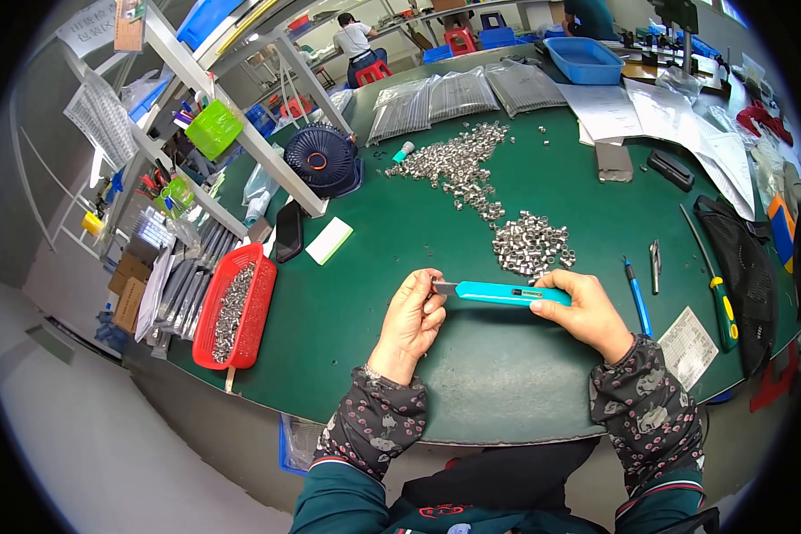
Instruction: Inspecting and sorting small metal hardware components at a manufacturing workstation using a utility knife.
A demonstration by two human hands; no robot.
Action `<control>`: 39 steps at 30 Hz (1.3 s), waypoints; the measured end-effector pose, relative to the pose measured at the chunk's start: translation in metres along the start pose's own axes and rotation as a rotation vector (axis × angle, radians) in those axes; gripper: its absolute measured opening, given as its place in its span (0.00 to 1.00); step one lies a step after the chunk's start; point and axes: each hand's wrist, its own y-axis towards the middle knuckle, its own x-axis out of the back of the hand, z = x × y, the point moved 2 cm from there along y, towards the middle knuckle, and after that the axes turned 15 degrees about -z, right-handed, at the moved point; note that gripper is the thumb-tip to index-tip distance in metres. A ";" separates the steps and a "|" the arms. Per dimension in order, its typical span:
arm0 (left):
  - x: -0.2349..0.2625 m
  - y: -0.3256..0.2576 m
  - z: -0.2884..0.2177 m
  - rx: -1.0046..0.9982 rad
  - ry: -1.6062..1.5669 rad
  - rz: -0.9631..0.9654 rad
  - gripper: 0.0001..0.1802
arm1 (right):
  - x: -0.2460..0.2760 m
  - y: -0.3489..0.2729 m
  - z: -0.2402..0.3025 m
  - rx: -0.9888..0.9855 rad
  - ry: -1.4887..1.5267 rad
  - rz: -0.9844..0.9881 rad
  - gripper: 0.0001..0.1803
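Note:
My right hand [587, 311] is closed around the handle of a teal utility knife [498, 293], held level above the table. The knife's blade points left, to the fingertips of my left hand [409, 320]. There my left thumb and forefinger pinch a small metal ring [436, 284], partly hidden by the fingers; the blade's tip is at it. Just beyond the knife lies a small heap of silver metal rings [529, 245]. A larger heap of such rings [463, 165] spreads farther back.
At the left edge stands a red basket [260, 307] of small metal parts. Beside it lie a phone [289, 231] and a pale pad [329, 240], with a fan [320, 160] behind. A blue pen [636, 295], a screwdriver [724, 311] and a black bag [743, 276] lie at right.

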 end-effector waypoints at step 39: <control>-0.003 -0.002 -0.006 -0.079 0.079 -0.003 0.10 | 0.002 -0.001 0.003 0.187 -0.104 -0.159 0.16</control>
